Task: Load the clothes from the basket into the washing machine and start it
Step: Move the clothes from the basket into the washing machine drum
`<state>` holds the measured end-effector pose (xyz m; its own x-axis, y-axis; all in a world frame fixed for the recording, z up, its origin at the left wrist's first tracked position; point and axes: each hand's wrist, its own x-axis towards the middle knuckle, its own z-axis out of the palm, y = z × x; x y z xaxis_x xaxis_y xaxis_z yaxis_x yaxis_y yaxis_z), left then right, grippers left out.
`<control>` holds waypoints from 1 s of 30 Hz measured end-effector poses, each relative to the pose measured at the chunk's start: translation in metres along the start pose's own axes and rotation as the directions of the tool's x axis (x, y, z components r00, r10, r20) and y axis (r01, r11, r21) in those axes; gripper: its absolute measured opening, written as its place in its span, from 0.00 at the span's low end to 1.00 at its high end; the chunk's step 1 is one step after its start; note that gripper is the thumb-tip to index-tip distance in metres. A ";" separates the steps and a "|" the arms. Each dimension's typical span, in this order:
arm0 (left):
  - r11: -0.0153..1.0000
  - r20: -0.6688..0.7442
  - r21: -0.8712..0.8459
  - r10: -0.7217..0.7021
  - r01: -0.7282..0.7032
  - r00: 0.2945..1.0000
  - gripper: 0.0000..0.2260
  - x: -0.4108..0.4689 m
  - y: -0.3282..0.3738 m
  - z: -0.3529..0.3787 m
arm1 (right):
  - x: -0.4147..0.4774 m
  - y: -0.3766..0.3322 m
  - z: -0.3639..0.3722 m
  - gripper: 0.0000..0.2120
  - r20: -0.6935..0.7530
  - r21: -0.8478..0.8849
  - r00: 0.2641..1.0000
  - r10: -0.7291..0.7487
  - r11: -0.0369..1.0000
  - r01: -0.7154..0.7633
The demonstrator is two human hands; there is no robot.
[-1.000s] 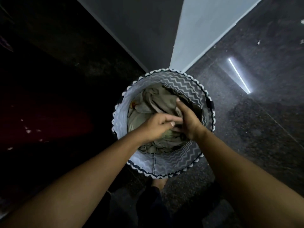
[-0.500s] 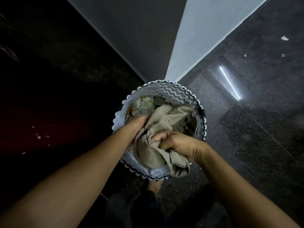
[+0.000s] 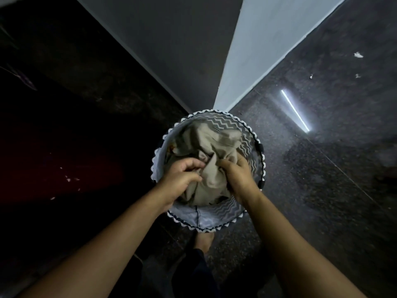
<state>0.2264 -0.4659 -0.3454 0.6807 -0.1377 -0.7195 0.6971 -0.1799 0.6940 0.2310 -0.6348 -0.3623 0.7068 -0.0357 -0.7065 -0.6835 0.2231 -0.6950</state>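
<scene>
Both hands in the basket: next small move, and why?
Probably lift the khaki garment straight up out of the basket: the left hand and right hand each grip a bunched fold of it, and it lies inside the rim.

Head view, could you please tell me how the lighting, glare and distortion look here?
Head view: dim overall, the left side nearly black; a bright light streak glares off the polished floor; wide-angle distortion fans the wall corner outward; the basket and clothes at centre are readable.
</scene>
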 end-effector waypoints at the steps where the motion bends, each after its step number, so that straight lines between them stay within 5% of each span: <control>1: 0.996 -0.126 -0.084 -0.045 0.034 0.991 0.10 0.000 -0.004 -0.003 | -0.003 -0.002 0.006 0.12 -0.015 0.027 1.000 0.001 1.000 0.000; 3: 0.961 -0.202 -0.256 -0.156 0.101 0.967 0.05 -0.005 -0.008 -0.009 | -0.012 -0.011 0.015 0.11 0.010 0.134 1.000 0.008 0.991 -0.009; 7: 0.818 0.122 -0.474 -0.307 0.327 0.944 0.15 -0.030 0.009 -0.016 | -0.047 -0.044 0.036 0.13 0.307 0.237 0.951 0.025 0.966 -0.102; 11: 0.669 0.238 -0.689 -0.153 0.277 0.959 0.15 -0.078 0.070 -0.037 | -0.084 -0.099 0.063 0.19 0.337 0.055 0.936 -0.107 0.994 0.094; 15: 0.730 0.081 -0.683 0.043 0.025 0.996 0.27 -0.131 0.146 -0.064 | -0.133 -0.183 0.095 0.09 0.358 -0.184 0.892 -0.277 0.916 0.358; 17: 0.788 -0.025 -0.605 0.129 -0.118 0.991 0.20 -0.157 0.176 -0.084 | -0.159 -0.222 0.115 0.05 0.385 -0.226 0.846 -0.369 0.851 0.474; 20: 0.745 -0.134 -0.596 0.274 -0.299 0.952 0.17 -0.206 0.210 -0.127 | -0.198 -0.266 0.156 0.05 0.424 -0.234 0.778 -0.464 0.774 0.589; 25: 0.671 -0.355 -0.464 0.458 -0.579 0.815 0.16 -0.294 0.241 -0.218 | -0.238 -0.303 0.253 0.12 0.459 -0.184 0.687 -0.563 0.696 0.694; 30: 0.625 -0.655 -0.315 0.401 -0.714 0.641 0.15 -0.368 0.225 -0.345 | -0.278 -0.310 0.373 0.19 0.477 -0.178 0.637 -0.606 0.643 0.745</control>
<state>0.2103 -0.1201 0.0842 0.8631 0.4771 -0.1653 0.0212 0.2928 0.9559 0.3143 -0.3308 0.0994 0.9513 0.3062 0.0347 0.0546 -0.0568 -0.9969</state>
